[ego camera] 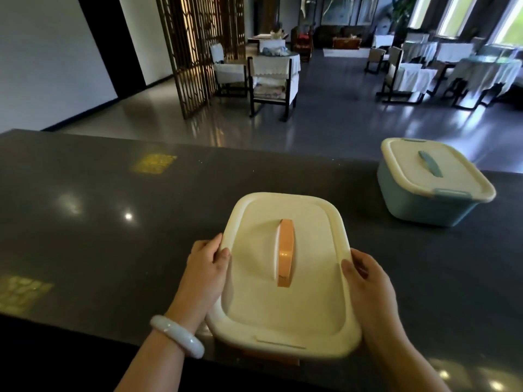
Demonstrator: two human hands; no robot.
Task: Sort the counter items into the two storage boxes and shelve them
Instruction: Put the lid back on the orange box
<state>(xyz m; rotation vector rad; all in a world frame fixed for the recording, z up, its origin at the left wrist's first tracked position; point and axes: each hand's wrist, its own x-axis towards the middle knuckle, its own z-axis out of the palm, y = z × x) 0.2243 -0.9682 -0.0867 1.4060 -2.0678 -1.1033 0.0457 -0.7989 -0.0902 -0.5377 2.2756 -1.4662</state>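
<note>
At the near edge of a dark counter [85,222], a left hand [208,267] and right hand [370,281] grip opposite rims of the lidded cream storage box [283,301], likely rigid, light, smooth plastic best held two-handed or by its orange handle [285,253], while the blue box [424,205] waits far right.

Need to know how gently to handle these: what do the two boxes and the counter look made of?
Orange-handled box and blue box: seemingly moulded plastic, smooth rounded rims, satin sheen. Counter: dark speckled polished stone or a look-alike; it mirrors ceiling lights.
</note>
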